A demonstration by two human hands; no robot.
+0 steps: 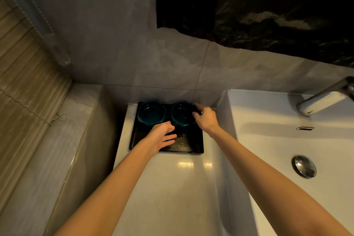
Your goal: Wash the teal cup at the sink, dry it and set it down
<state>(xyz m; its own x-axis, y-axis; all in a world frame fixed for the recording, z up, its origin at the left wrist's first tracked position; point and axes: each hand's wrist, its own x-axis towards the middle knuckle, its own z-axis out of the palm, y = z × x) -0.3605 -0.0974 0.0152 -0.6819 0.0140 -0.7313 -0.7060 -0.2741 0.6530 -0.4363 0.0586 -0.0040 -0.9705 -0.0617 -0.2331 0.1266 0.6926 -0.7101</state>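
1. Teal cup: glazed, glossy, round with a wavy rim, upright and open side up. It sits in the far right corner of the tray, against the wall.
2. Second teal cup: same glaze and shape, just beside the first at its 9 o'clock, in the tray's far left corner.
3. Tray: black, rectangular, low raised lip, with a shiny, wet-looking patch on the near half. It lies on the bench.
4. Bench: white, smooth and glossy, showing light reflections. It runs into the sink at 3 o'clock.
5. Sink: white rectangular basin with a round chrome drain plug and an overflow slot. A brushed metal faucet with a flat spout hangs over it at 2 o'clock.
6. Right hand: at the teal cup's 3 o'clock side, fingers curled in and gripping the cup there. The handle itself is too dark to make out.
7. Left hand: over the tray at the teal cup's 7 o'clock, fingers loosely straight and spread, holding nothing. Can't tell whether the fingertips touch the cup.
8. Wall: grey matte tiles, with a dark veined marble panel at 1 o'clock.
9. Blind: beige, slatted, at 9 o'clock.
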